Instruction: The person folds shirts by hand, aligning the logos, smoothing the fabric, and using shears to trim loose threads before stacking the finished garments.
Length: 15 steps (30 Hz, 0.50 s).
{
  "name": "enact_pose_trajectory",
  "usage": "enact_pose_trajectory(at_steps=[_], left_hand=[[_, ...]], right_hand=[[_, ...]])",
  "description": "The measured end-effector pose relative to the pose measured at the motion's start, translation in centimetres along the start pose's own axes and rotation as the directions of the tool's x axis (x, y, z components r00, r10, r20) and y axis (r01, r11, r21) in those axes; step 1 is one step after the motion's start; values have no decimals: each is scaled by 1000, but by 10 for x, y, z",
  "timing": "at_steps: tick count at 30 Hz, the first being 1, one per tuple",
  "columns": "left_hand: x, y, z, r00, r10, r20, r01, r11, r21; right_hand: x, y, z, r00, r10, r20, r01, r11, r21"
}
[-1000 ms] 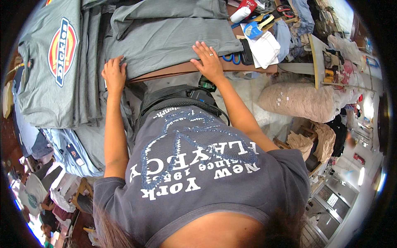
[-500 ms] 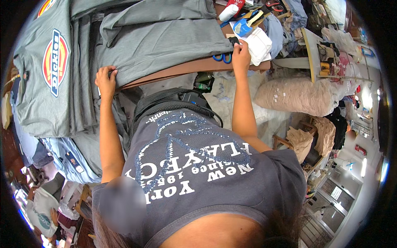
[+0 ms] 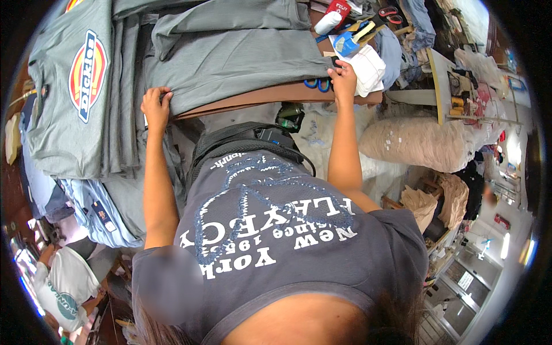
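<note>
A grey T-shirt (image 3: pixel 241 63) lies spread across a brown board (image 3: pixel 259 99), one sleeve (image 3: pixel 224 26) folded over at its far side. My left hand (image 3: pixel 155 108) has its fingers closed on the near edge of the cloth at the left. At the right end, my right hand (image 3: pixel 344 80) pinches the shirt's corner between thumb and fingers. A small black thing (image 3: pixel 334 60) shows right by those fingertips; its kind I cannot make out. Blue scissor handles (image 3: pixel 317 85) stick out from under the cloth, just left of my right hand.
More grey shirts (image 3: pixel 69 132) with a printed badge are stacked at left, above light-blue garments (image 3: pixel 100 213). Beyond my right hand lie white folded cloth (image 3: pixel 368 69), a blue-handled brush (image 3: pixel 347 43) and red-handled scissors (image 3: pixel 391 14). A large wrapped bundle (image 3: pixel 414 144) stands at right; another person (image 3: pixel 66 287) is lower left.
The whole view has shifted slightly, so the table and shirts sit a little farther right. Both hands keep their places on the cloth. The person at lower left has moved more into view.
</note>
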<state>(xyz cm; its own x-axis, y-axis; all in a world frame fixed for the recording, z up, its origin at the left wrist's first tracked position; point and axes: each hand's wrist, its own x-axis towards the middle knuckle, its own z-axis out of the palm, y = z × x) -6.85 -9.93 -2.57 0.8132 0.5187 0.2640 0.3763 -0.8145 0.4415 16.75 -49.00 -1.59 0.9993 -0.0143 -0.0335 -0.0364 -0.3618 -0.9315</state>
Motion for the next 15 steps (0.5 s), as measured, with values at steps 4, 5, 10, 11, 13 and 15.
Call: enact_pose_trajectory(at_steps=[4, 5, 10, 11, 13, 15], left_hand=[[-1, -1, 1, 999, 24, -31, -24, 999, -26], [-1, -1, 1, 999, 24, -37, -25, 999, -25], [1, 7, -6, 1000, 11, 3, -11, 1000, -22], [2, 12, -10, 999, 41, 16, -42, 999, 2], [4, 22, -21, 994, 100, 43, -102, 993, 50], [8, 28, -29, 970, 239, 47, -240, 970, 25]], right_hand=[[-3, -13, -1, 995, 83, 47, -89, 987, 132], [-3, -14, -2, 994, 92, 56, -99, 986, 136], [-2, -18, -7, 991, 96, 92, -106, 987, 117], [-1, -17, -7, 990, 99, 97, -111, 986, 122], [1, -19, -6, 988, 105, 110, -120, 984, 134], [4, -22, -3, 986, 84, 146, -86, 996, 3]])
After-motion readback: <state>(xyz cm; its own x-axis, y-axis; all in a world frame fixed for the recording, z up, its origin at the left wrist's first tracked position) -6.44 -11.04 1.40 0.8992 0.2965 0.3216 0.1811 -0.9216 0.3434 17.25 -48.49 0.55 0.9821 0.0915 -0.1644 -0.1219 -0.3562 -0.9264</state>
